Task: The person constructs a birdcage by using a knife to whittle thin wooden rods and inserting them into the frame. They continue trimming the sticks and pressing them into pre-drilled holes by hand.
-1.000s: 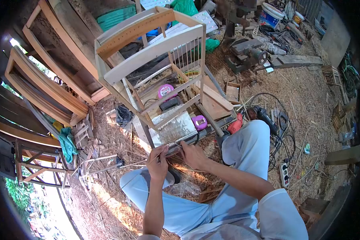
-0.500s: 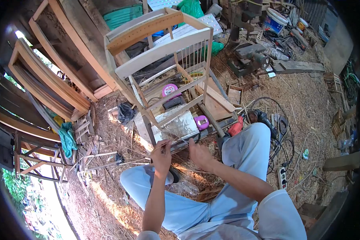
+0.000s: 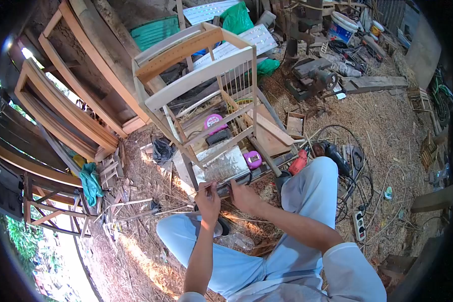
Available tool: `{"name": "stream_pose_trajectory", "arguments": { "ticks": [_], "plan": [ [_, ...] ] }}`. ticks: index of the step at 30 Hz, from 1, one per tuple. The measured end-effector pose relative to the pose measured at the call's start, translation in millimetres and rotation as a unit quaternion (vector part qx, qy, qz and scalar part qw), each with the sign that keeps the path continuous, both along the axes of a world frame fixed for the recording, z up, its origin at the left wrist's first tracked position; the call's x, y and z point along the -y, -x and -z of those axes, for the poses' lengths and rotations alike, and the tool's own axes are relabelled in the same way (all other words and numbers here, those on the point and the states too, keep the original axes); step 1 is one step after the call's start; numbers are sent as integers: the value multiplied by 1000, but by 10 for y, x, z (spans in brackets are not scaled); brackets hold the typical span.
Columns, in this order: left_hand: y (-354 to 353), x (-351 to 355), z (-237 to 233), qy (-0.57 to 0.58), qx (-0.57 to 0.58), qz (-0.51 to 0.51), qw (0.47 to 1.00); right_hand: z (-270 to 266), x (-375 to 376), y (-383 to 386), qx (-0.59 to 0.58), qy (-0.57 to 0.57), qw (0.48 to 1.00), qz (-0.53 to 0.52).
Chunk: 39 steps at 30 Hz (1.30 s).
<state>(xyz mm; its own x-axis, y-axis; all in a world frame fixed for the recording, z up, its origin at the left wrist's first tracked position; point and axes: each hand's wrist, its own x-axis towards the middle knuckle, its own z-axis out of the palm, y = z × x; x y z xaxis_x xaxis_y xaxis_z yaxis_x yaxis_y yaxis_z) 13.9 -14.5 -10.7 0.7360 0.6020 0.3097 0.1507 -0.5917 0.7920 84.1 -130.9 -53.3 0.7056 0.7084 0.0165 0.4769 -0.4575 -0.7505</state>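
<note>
My left hand (image 3: pixel 207 200) is closed, its thumb and fingertips pinching a thin pale wooden strip (image 3: pixel 214 185). Close to its right, my right hand (image 3: pixel 244 197) is also closed, thumb forward; what its fingers grip is too small to make out. Both hands are above the near edge of a worn, light-coloured board (image 3: pixel 220 167), between my bent knees. Just beyond stands a wooden chair-like frame (image 3: pixel 201 78) with a curved top rail and thin spindles. A purple tape measure (image 3: pixel 253 159) lies at the board's right corner.
A pink round-labelled item (image 3: pixel 214 122) lies under the frame. Right of it are a red power tool (image 3: pixel 298 162), tangled cables and a power strip (image 3: pixel 359 225). Curved wooden frames (image 3: pixel 60 108) lean at left. A vise-like metal tool (image 3: pixel 312 78) stands behind; shavings cover the ground.
Both hands have shifted slightly down, and the right hand has come a little left, nearer the left. The whole view has moved slightly; the chair-like frame stays upright.
</note>
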Motion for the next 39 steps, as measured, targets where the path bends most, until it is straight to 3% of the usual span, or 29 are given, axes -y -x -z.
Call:
{"name": "stream_pose_trajectory", "arguments": {
  "ticks": [2,7,13,17,20,22,25,29,32,39],
  "plan": [
    [10,2,3,-10,-19,-14,1000,31,-30,27,-11,2,1000,9],
    [19,-23,110,7,60,13,998,-30,-30,60,59,112,992,16],
    [4,-5,20,-35,7,-14,999,-9,113,22,61,171,983,30],
    [-2,-95,166,-3,34,-11,999,-65,161,18,57,165,984,27],
    [-28,-70,77,-29,50,-3,998,-7,184,-8,78,74,994,36],
    [-12,-80,107,30,16,-8,999,-4,186,-33,18,52,999,-1],
    [-55,-74,176,37,65,2,997,-63,88,-16,15,76,997,-12],
    [-15,-86,206,36,11,-15,999,7,56,-2,-20,88,996,-11],
    [-40,10,15,17,29,0,999,43,103,-24,-1,75,997,20],
    [-41,-41,70,34,9,-5,999,-145,254,-6,-16,101,995,13]
  ]
}}
